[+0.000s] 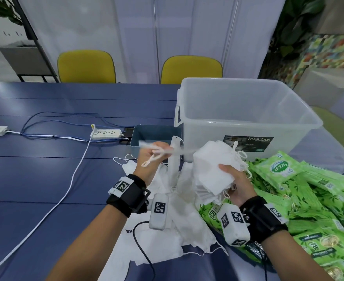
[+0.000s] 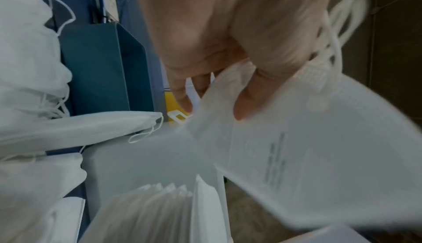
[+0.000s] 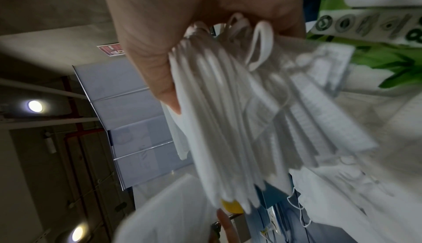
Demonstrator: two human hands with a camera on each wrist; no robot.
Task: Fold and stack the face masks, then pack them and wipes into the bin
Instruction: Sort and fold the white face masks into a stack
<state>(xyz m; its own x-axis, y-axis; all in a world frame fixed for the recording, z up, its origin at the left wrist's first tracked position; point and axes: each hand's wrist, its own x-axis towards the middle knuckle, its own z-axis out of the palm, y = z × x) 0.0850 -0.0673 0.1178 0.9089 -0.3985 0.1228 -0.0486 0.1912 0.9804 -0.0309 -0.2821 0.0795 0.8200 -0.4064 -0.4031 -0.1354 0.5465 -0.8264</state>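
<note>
Both my hands are raised over the blue table (image 1: 45,169), each holding masks. My right hand (image 1: 237,184) grips a stack of folded masks (image 1: 211,171), thumb on top, fingers curled beneath; my left hand (image 1: 150,159) pinches a single folded mask (image 2: 319,156) by its edge, held just left of the stack. Motion blurs that mask in the head view, and its printing is unreadable from my left wrist. Loose unfolded masks (image 1: 179,226) lie heaped under my wrists. Green wipes packs (image 1: 319,199) sprawl to the right, cut off by the frame. Beyond my hands stands the clear Megabox bin (image 1: 248,116), with a small blue tray (image 1: 153,134) on its left, partly hidden by my left hand.
</note>
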